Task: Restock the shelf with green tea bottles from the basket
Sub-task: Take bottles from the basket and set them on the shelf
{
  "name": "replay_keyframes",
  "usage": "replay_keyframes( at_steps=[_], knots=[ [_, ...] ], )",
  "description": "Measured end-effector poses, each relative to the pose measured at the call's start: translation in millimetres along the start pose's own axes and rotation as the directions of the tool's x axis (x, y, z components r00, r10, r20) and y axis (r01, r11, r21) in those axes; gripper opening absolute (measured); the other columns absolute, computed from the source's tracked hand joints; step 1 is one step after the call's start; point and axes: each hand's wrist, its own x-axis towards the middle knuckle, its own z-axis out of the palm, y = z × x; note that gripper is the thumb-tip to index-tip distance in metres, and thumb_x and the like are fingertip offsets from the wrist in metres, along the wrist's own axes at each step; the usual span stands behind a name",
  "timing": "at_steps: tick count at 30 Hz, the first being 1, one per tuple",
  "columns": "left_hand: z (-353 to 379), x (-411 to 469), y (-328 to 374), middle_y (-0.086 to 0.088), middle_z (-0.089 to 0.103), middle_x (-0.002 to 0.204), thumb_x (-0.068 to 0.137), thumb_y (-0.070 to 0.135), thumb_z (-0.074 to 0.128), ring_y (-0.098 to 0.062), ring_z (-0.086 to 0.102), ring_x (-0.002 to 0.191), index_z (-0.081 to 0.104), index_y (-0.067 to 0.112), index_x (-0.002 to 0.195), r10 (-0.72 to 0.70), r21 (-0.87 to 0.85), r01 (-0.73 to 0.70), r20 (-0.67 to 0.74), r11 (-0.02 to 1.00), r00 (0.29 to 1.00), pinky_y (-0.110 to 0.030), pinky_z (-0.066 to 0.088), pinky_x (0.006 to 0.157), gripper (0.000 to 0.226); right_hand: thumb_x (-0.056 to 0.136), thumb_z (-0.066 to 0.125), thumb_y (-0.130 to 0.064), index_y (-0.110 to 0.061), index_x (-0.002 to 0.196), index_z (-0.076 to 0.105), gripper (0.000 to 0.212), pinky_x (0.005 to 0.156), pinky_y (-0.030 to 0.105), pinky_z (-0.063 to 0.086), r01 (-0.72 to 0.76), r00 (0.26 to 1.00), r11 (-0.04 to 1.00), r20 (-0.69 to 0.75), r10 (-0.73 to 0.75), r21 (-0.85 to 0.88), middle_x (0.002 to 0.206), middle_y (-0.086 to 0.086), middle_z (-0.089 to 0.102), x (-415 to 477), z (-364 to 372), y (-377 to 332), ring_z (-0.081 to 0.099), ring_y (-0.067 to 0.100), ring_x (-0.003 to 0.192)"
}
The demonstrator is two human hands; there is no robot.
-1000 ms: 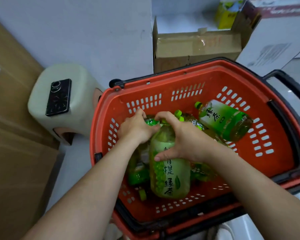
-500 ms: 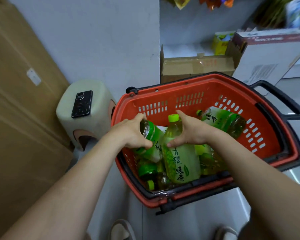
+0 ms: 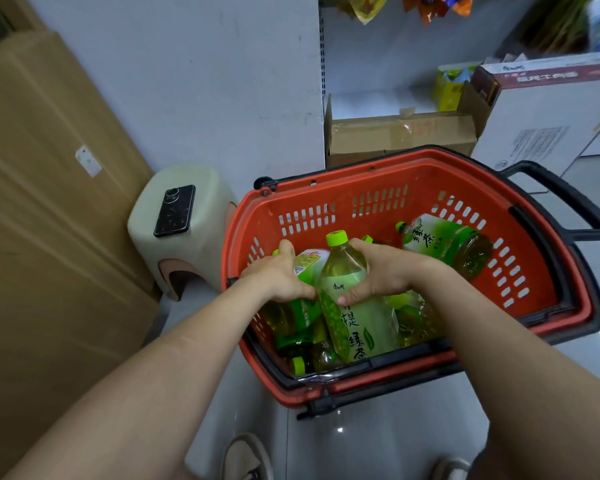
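The pick-up step is judged to be in hand: two green tea bottles are gripped inside the orange shopping basket [image 3: 378,174]. The left hand [image 3: 279,275] is wrapped around the shoulder of a tilted bottle [image 3: 307,268], and the right hand [image 3: 378,271] is closed around the neck of a pale green-labelled bottle [image 3: 355,317] whose cap points up and away. Further bottles lie beneath them, and one more bottle [image 3: 443,242] lies on its side against the far right wall of the basket.

Next, both bottles are to be lifted clear of the rim and carried to the shelf; a firm hold is called for, since smooth plastic may slip.

The basket rests on a pale glossy floor [image 3: 378,445]. A cream stool [image 3: 205,258] carrying a black phone [image 3: 174,210] stands just beside it, brown cardboard [image 3: 49,237] is seen to the left, and cartons [image 3: 402,133] are stacked on a low white shelf [image 3: 371,100] behind.
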Motion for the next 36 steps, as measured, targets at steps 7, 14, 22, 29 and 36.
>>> replay_keyframes(
  at_steps=[7,14,22,29,36],
  knots=[
    [-26.1,-31.5,2.5,0.004,0.063,0.114,0.063,0.064,0.069,-0.027,0.060,0.103,0.041,0.032,0.129,-0.030,0.057,0.046,-0.263,0.997,0.964,-0.033,0.048,0.078,0.078,0.062,0.083,-0.049,-0.034,0.149,0.005,0.117,0.109,0.043,0.037,0.079,0.996,0.997,-0.038,-0.079,0.018,0.153,0.007,0.034,0.6,-5.7,-6.9,0.037,0.030,0.136],
    [-66.1,-108.5,-24.1,0.011,0.070,0.099,0.054,0.069,0.069,-0.018,0.065,0.096,0.061,0.034,0.106,-0.289,-0.492,0.059,-0.407,0.869,0.867,-0.035,0.052,0.088,0.063,0.059,0.086,-0.044,-0.035,0.136,0.037,0.092,0.091,0.028,0.041,0.379,0.861,0.918,-0.408,-0.303,0.117,0.125,-0.007,0.056,-39.4,-37.9,-49.5,0.053,0.017,0.115],
    [-80.7,-262.8,-72.5,0.001,0.073,0.102,0.068,0.030,0.082,-0.010,0.070,0.085,0.062,0.018,0.116,-0.430,-0.810,-0.447,-0.583,0.381,0.690,-0.023,0.053,0.069,0.053,0.058,0.080,-0.044,-0.037,0.114,0.058,0.061,0.076,0.023,0.054,0.741,0.647,0.455,-0.709,-0.282,0.495,0.106,-0.011,0.067,-110.1,9.5,-152.9,0.068,0.002,0.087],
    [-66.4,-395.8,-130.2,-0.006,0.075,0.089,0.052,0.028,0.080,-0.021,0.072,0.074,0.057,0.013,0.115,-0.526,-0.828,-0.534,-0.534,0.169,0.662,-0.033,0.057,0.065,0.068,0.063,0.079,-0.049,-0.034,0.110,0.059,0.054,0.081,0.037,0.058,0.813,0.574,0.247,-0.653,-0.494,0.528,0.108,-0.004,0.069,-173.5,75.7,-254.1,0.070,0.017,0.094],
    [-46.5,-492.3,-181.7,0.001,0.076,0.086,0.053,0.025,0.079,-0.018,0.072,0.075,0.066,0.018,0.102,-0.754,-0.792,-0.484,-0.562,0.371,0.341,-0.029,0.056,0.069,0.051,0.052,0.078,-0.065,-0.039,0.108,0.060,0.064,0.089,0.038,0.054,0.832,0.513,0.223,-0.553,-0.657,0.507,0.099,-0.022,0.068,-199.9,137.7,-331.2,0.066,0.001,0.091]
  ],
)
